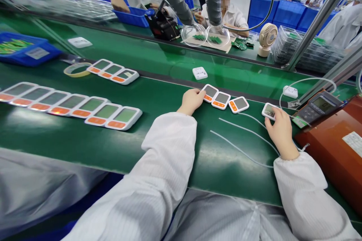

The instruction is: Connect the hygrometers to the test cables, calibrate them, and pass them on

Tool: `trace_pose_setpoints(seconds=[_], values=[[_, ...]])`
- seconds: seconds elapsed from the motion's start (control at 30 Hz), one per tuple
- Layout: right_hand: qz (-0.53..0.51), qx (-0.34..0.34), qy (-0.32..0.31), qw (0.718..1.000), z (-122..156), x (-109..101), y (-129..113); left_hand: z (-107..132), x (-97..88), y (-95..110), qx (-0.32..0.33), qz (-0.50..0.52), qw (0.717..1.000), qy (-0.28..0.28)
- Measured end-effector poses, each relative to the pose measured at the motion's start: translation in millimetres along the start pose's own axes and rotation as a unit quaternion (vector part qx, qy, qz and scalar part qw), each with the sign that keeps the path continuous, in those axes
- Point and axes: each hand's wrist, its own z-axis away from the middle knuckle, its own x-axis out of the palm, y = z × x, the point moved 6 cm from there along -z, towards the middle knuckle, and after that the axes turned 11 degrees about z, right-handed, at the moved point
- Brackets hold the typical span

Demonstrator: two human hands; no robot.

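right hand [281,131] partly hides 1 white device [267,111]

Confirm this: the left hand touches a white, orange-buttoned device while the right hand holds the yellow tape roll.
Not quite: the head view shows the right hand holding another white device with a screen. The left hand does touch a white, orange-buttoned device.

Left hand [192,101], right hand [279,130] seemingly curled

The bench [164,150] looks smooth and glossy. The devices [221,100] are made of smooth plastic. The sleeves [166,158] are of matt, wrinkled cloth. The bin [52,52] looks like plastic, the post [322,17] like dull metal.
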Motion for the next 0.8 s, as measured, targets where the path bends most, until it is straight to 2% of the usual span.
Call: trace_pose_setpoints(seconds=[0.1, 0.2, 0.27, 0.33, 0.43, 0.5, 0.6, 0.7, 0.8], values=[[0.017, 0.022, -0.013, 1.0, -1, 15, 7, 10, 0.8, 16, 0.053, -0.087, 0.995, 0.01], [0.023, 0.049, -0.036, 0.998, -1, 30, 14, 35, 11.8, 46, 0.163, -0.123, 0.978, 0.031], [0.025, 0.06, -0.04, 0.997, -2, 36, 19, 60, 29.8, 66, 0.235, -0.065, 0.97, -0.006], [0.029, 0.064, -0.039, 0.997, -3, 38, 23, 90, 56.7, 79, 0.265, 0.017, 0.958, -0.106], [0.022, 0.069, -0.036, 0.997, -5, 38, 29, 136, 98.7, 80, 0.216, 0.133, 0.927, -0.276], [0.012, 0.087, -0.034, 0.996, -6, 38, 33, 158, 117.4, 75, 0.184, 0.175, 0.907, -0.337], [-0.009, 0.128, -0.033, 0.991, -5, 36, 37, 170, 131.8, 65, 0.135, 0.216, 0.89, -0.379], [-0.052, 0.153, -0.044, 0.986, -3, 27, 33, 164, 138.2, 54, 0.048, 0.269, 0.872, -0.405], [-0.107, 0.117, -0.048, 0.986, 3, 10, 13, 166, 143.7, 53, -0.027, 0.339, 0.818, -0.464]])
